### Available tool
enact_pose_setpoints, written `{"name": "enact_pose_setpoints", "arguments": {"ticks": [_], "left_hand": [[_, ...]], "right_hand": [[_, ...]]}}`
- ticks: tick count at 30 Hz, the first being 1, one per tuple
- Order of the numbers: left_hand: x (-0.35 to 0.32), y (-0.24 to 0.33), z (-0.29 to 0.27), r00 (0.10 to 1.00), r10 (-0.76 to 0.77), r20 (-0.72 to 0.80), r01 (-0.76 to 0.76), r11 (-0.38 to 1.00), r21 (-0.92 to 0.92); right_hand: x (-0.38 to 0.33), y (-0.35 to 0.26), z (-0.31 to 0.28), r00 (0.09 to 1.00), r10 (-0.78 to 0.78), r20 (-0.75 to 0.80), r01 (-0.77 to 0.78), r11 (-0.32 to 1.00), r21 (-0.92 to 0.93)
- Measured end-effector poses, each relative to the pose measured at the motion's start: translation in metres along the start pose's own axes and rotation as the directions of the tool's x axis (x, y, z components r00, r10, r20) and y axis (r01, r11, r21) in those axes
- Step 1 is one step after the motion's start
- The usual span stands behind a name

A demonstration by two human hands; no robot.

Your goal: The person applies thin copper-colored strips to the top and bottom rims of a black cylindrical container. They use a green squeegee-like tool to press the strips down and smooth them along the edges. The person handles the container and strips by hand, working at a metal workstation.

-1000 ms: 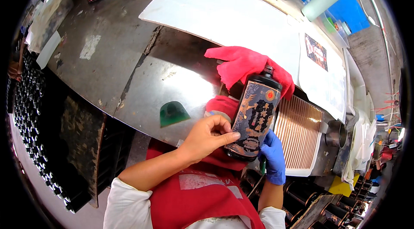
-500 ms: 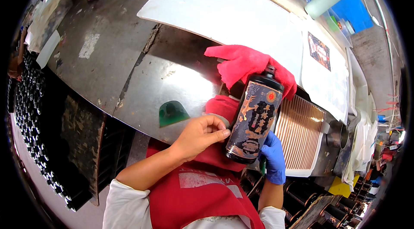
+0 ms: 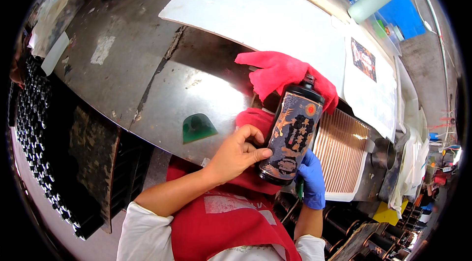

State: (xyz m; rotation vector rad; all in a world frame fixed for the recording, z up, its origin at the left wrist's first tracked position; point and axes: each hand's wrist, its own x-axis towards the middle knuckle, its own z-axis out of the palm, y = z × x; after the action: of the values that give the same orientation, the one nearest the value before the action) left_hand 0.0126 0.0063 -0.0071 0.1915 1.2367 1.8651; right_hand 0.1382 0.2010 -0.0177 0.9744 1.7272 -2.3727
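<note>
A dark, black-necked bottle (image 3: 291,133) with a patterned black and copper label stands tilted in front of me, its neck toward the red cloth. My right hand (image 3: 311,177), in a blue glove, grips it from behind on the lower right; most of those fingers are hidden. A sliver of something green shows beside the glove. My bare left hand (image 3: 239,155) is closed at the bottle's left side, fingers curled and thumb tip against the label. Whether anything sits in those fingers is hidden. Red cloth (image 3: 282,71) lies beyond and beside the bottle.
On the metal table (image 3: 162,108) lies a dark green flat piece (image 3: 198,128). A ribbed tray (image 3: 342,155) and a metal cup (image 3: 382,153) are at the right. Farther back are a white board (image 3: 250,12), a printed sheet (image 3: 368,71) and a pale green flask (image 3: 371,2).
My left hand has shifted slightly right, its thumb now farther over the label and its index finger more lifted. The bottle and my right hand are almost unmoved.
</note>
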Motion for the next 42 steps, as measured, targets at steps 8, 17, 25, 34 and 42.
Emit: {"name": "enact_pose_setpoints", "arguments": {"ticks": [8,17,25,34,42], "left_hand": [[-0.002,0.002,-0.010,0.992,-0.063,0.106,0.069,0.996,-0.056],[0.019,0.021,-0.010,0.992,0.121,0.040,-0.127,0.973,0.196],[0.084,0.016,0.012,0.986,0.163,0.020,-0.158,0.908,0.388],[0.086,0.016,0.023,0.992,0.087,-0.092,-0.061,0.965,0.254],[0.089,0.033,0.029,0.999,-0.038,-0.034,0.044,0.984,0.174]], "right_hand": [[-0.001,-0.013,0.003,0.997,0.072,-0.002,-0.072,0.994,-0.079],[0.011,-0.037,-0.011,0.995,-0.046,0.089,0.046,0.999,0.000],[0.063,-0.067,0.013,0.978,-0.204,-0.035,0.193,0.961,-0.197],[0.060,-0.069,0.010,0.982,-0.191,0.009,0.189,0.960,-0.208],[0.073,-0.093,-0.002,0.996,0.058,0.074,-0.045,0.985,-0.166]]}}
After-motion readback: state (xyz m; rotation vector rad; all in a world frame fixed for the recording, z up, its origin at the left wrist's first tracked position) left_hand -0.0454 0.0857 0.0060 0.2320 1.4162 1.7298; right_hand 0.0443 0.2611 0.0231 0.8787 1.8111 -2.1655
